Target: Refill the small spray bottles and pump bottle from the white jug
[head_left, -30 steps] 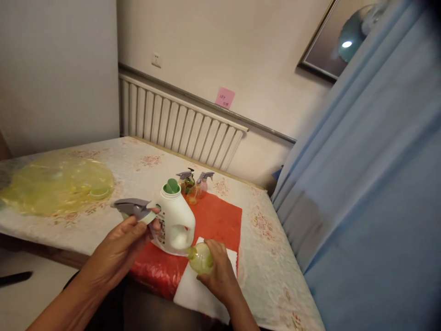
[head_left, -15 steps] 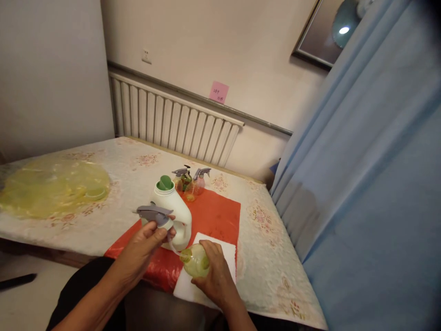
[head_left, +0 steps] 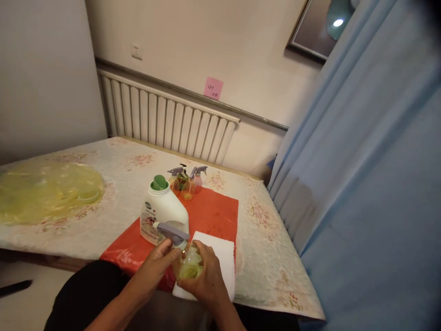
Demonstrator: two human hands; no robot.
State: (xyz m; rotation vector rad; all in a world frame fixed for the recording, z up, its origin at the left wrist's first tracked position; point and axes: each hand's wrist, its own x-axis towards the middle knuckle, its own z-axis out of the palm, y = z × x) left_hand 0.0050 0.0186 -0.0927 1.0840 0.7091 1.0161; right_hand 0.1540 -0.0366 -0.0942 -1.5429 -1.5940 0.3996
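Observation:
My left hand (head_left: 161,258) is closed on a grey trigger spray head (head_left: 174,233), which sits at the neck of a clear yellowish bottle (head_left: 190,266). Wrapped around that bottle's side is my right hand (head_left: 211,276). Pale liquid shows inside the bottle, held tilted above a folded white cloth (head_left: 223,253). Just behind the hands stands a white jug (head_left: 168,208) with a handle and a green spout insert (head_left: 159,182) in its open neck. Whether the spray head is screwed on, I cannot tell.
Several small spray bottles (head_left: 188,188) stand at the back of a red sheet (head_left: 217,209). A yellow transparent plastic sheet (head_left: 44,193) lies on the left of the flowered tablecloth (head_left: 120,184). Blue curtain (head_left: 361,161) hangs at the right, a radiator (head_left: 165,117) behind.
The spray head has come down from beside the jug onto the bottle's neck, and its nozzle still points left. The bottle has turned more upright, and both hands are now together.

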